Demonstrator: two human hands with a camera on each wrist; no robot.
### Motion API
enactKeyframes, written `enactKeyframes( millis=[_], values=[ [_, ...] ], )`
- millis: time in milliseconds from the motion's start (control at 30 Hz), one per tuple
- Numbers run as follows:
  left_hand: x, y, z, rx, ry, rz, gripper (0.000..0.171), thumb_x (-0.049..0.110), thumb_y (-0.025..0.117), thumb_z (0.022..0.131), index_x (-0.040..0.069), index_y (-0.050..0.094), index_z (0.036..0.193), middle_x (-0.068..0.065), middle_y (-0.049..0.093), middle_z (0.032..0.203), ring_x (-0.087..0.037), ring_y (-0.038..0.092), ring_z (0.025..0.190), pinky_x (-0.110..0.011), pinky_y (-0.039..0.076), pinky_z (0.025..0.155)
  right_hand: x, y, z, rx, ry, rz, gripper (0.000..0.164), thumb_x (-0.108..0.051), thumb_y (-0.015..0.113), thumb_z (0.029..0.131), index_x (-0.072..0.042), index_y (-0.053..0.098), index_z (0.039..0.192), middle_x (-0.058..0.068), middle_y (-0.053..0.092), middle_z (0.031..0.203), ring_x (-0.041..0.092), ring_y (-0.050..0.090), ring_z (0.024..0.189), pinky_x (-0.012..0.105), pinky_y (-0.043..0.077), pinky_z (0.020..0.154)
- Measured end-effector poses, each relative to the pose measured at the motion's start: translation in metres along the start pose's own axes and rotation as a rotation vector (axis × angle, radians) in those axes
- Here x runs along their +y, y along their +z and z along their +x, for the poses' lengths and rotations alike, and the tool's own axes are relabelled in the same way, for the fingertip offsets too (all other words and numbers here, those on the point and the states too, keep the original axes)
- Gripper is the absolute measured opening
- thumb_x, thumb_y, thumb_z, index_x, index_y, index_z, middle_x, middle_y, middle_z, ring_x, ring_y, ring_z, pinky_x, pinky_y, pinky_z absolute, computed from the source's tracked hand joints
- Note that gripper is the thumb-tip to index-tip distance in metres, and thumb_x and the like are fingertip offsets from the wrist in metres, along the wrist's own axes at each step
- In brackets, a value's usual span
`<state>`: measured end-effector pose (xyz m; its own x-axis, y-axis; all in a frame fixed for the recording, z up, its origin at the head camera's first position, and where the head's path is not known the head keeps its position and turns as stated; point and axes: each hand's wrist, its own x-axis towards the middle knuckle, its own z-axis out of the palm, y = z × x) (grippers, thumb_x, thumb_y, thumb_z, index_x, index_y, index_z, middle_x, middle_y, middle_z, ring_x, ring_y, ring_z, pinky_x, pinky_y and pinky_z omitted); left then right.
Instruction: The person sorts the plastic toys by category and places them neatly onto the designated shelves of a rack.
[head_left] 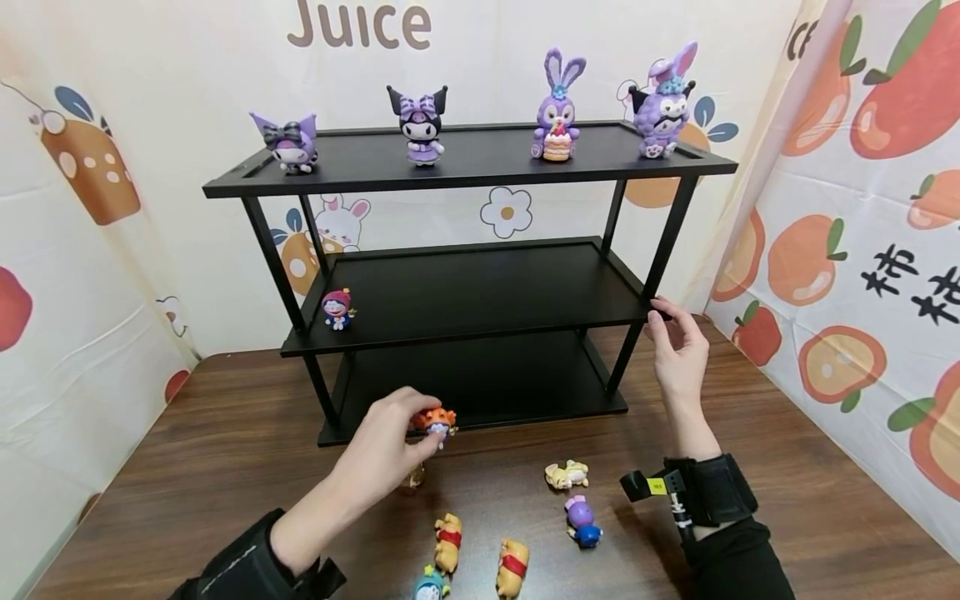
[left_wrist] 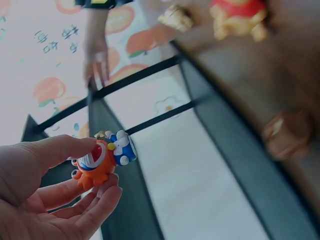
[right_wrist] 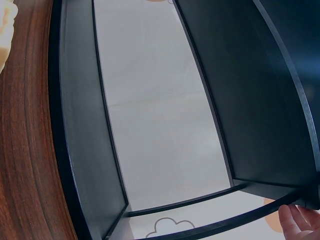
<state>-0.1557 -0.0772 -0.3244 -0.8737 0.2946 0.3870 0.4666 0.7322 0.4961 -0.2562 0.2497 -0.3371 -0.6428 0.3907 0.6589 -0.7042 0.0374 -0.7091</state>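
Note:
My left hand pinches a small toy figurine between thumb and fingers, in front of the bottom shelf. The left wrist view shows its orange crab-like hat, open red mouth and blue-and-white body. My right hand holds the right front corner of the middle shelf of a black three-tier rack between thumb and fingertips. In the right wrist view only the fingertips show at that corner. A figurine with a pink hat stands at the left end of the middle shelf.
Along the top shelf stand several purple figurines. On the wooden table before the rack lie two yellow bears in red, a cream figurine, a purple-and-blue one, a teal one and a brown one, partly hidden.

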Motion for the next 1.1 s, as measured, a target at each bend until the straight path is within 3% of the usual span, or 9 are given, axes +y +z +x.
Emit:
enactKeyframes(
  millis=[333, 533, 833, 1100],
  values=[
    [0.011, -0.036, 0.034, 0.113, 0.067, -0.003, 0.03, 0.009, 0.069, 0.076, -0.001, 0.062, 0.103, -0.009, 0.057, 0.094, -0.018, 0.054, 0.078, -0.032, 0.048, 0.069, 0.0, -0.001, -0.001, 0.003, -0.017, 0.02, 0.024, 0.005, 0.053, 0.085, 0.019, 0.052, 0.104, 0.02, 0.054, 0.109, 0.01, 0.058, 0.074, 0.016, 0.046, 0.068],
    [0.011, -0.047, 0.06, 0.204, 0.098, -0.037, 0.03, 0.008, 0.065, 0.079, -0.004, 0.06, 0.106, -0.014, 0.056, 0.098, -0.023, 0.055, 0.08, -0.033, 0.048, 0.07, 0.012, -0.004, 0.002, 0.009, -0.019, 0.009, 0.024, 0.003, 0.054, 0.084, 0.016, 0.054, 0.104, 0.02, 0.054, 0.11, 0.011, 0.058, 0.074, 0.016, 0.046, 0.068],
    [0.002, -0.04, 0.088, 0.284, 0.067, -0.069, 0.031, 0.01, 0.061, 0.084, -0.003, 0.057, 0.111, -0.017, 0.053, 0.103, -0.025, 0.05, 0.081, -0.035, 0.043, 0.071, 0.021, -0.008, 0.004, 0.012, -0.013, 0.003, 0.025, 0.0, 0.056, 0.084, 0.012, 0.056, 0.106, 0.017, 0.055, 0.111, 0.012, 0.058, 0.076, 0.017, 0.046, 0.069],
    [-0.009, -0.029, 0.102, 0.291, 0.069, -0.111, 0.031, 0.009, 0.06, 0.084, -0.003, 0.057, 0.113, -0.018, 0.052, 0.106, -0.026, 0.049, 0.082, -0.036, 0.042, 0.071, 0.006, -0.003, 0.001, -0.002, -0.021, 0.019, 0.025, 0.004, 0.053, 0.084, 0.018, 0.052, 0.105, 0.019, 0.054, 0.109, 0.008, 0.057, 0.073, 0.016, 0.046, 0.068]
  ],
)
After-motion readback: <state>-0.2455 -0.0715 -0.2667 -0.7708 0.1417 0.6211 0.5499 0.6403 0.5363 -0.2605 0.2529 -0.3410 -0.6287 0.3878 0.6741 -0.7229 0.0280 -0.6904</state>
